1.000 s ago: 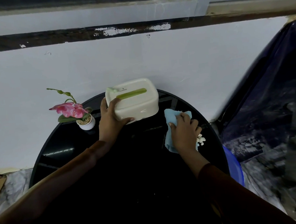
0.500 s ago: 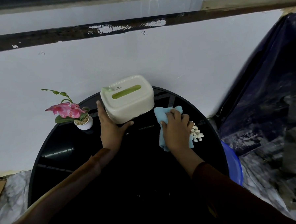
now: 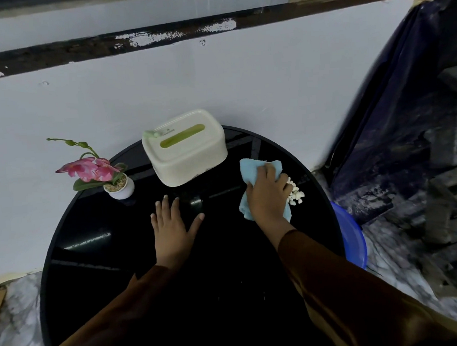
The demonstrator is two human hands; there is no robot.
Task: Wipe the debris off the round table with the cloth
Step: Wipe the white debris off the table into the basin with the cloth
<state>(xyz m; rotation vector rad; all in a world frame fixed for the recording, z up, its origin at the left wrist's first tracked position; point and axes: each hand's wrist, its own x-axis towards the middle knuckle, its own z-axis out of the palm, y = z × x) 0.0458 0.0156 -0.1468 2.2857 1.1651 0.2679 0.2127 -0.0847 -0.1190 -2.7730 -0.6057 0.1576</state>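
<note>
Near the worktop's right edge:
debris (image 3: 295,193): small white bits, touching the cloth (image 3: 251,169).
right hand (image 3: 267,194): fingers curled over the blue cloth, pressing it down.
left hand (image 3: 173,226): flat, fingers spread on the black worktop (image 3: 94,259).
far edge: cream box (image 3: 185,146).

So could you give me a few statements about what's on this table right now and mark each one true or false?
1. The right hand grips a light blue cloth. True.
2. The left hand holds the cream plastic tissue box. False: it lies flat on the round black glass table, apart from the box.
3. Small white bits of debris sit just right of the cloth. True.
4. The pink flower in a small white pot stands right of the tissue box. False: it stands left of it.
5. A blue plastic basin shows past the table's right edge. True.
</note>
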